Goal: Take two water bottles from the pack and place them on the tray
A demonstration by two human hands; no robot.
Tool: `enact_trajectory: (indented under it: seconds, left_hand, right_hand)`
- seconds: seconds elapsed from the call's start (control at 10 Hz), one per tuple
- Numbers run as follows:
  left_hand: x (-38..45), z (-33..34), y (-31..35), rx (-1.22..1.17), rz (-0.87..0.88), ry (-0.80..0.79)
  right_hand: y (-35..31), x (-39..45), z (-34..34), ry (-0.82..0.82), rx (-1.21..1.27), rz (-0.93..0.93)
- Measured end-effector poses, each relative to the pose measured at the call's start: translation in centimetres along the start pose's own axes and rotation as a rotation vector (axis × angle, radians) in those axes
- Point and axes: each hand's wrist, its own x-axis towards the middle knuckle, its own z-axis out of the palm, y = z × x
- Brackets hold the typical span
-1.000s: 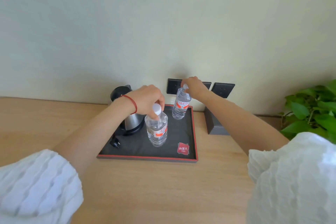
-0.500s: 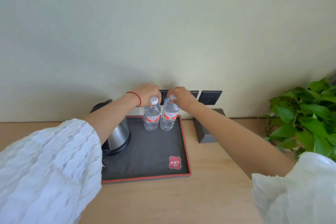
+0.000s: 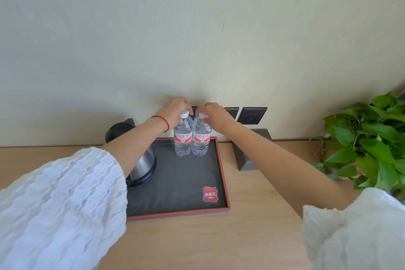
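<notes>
While both bottles stand upright, touching side by side at the far edge of the tray (image 3: 221, 173), the left hand (image 3: 175, 112) pinches the cap of the left bottle (image 3: 183, 138) and the right hand (image 3: 213, 114) pinches the cap of the right bottle (image 3: 201, 140). Their long axes run vertical, caps up under the fingers. A careless release could tip one tall bottle into the other, or toward the kettle (image 3: 143, 160) below the left forearm.
</notes>
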Motion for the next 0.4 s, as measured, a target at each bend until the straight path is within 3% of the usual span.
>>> enact_trajectory:
  seconds: [0.2,0.4]
  left_hand:
    - [-1.0,1.4,0.2,-0.193,-0.08,0.108]
    - [-2.3,0.4,1.7,-0.7,-0.408,0.283]
  right_hand:
    - [-0.1,-0.1,-0.1,-0.01,0.011,0.025]
    - [0.2,-1.3,0.3,0.101,0.111,0.097]
